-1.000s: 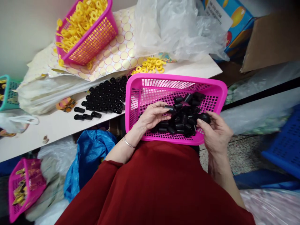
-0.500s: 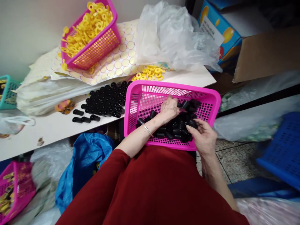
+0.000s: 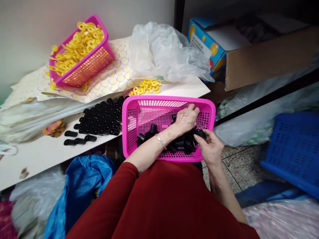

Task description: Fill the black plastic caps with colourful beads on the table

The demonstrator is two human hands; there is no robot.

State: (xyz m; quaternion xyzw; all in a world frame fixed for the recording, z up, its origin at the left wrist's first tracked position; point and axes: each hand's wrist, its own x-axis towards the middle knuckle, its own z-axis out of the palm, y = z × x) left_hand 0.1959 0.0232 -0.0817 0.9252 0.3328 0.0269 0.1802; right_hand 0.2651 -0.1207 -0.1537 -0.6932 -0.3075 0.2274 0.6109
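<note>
A pink mesh basket rests on my lap, holding several short black plastic tubes. My left hand reaches into the far right of the basket, fingers curled down over the tubes; what it grips is hidden. My right hand is at the basket's near right corner, fingers closed round a black tube. On the white table to the left, many black tubes stand packed together, with three lying loose beside them.
A second pink basket of yellow rings sits at the table's back on a sticker sheet. Loose yellow rings, clear plastic bags, a blue carton, cardboard, a blue crate and a blue bag surround me.
My left hand has moved from the basket's middle to its far right side among the tubes. My right hand has drawn in to the basket's near right corner. The view has shifted right.
</note>
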